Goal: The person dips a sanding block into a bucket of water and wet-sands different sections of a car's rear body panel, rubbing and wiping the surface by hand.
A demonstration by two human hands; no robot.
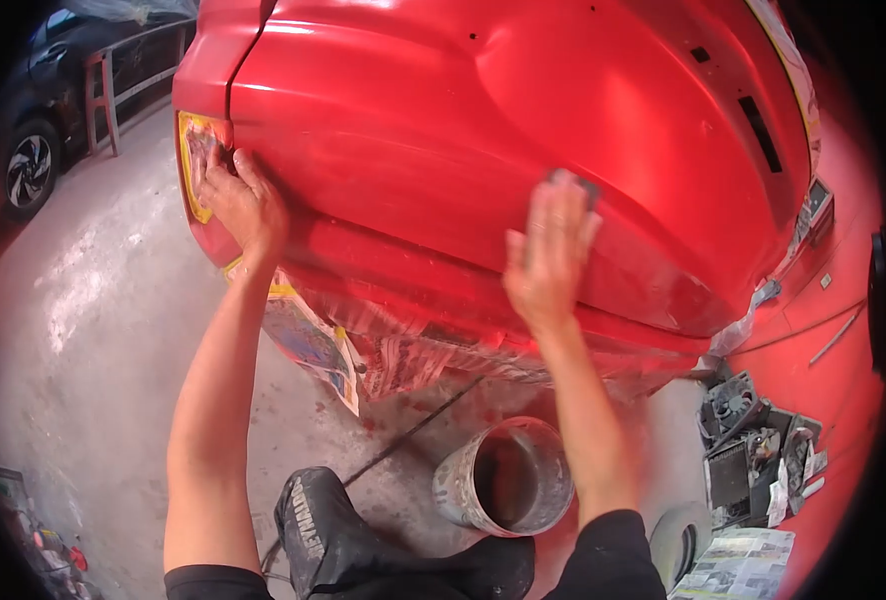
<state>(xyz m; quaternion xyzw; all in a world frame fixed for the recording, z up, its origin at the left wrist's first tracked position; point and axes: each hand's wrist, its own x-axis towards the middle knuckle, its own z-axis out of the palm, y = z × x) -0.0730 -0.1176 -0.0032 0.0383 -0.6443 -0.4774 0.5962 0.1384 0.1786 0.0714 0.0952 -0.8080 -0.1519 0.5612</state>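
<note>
A large red car body panel fills the upper view, with a dull, hazy surface. My left hand rests at its left edge, fingers spread over a lamp area masked with paper and yellow tape. My right hand lies on the lower middle of the panel, slightly blurred. Under its fingertips shows part of a dark grey pad; the fingers cover the rest. Printed masking paper hangs below the panel's lower edge.
A bucket holding dark liquid stands on the floor near my legs. Removed dark parts and newspaper lie at lower right. A dark cable crosses the floor. A dark car and metal stand are at upper left.
</note>
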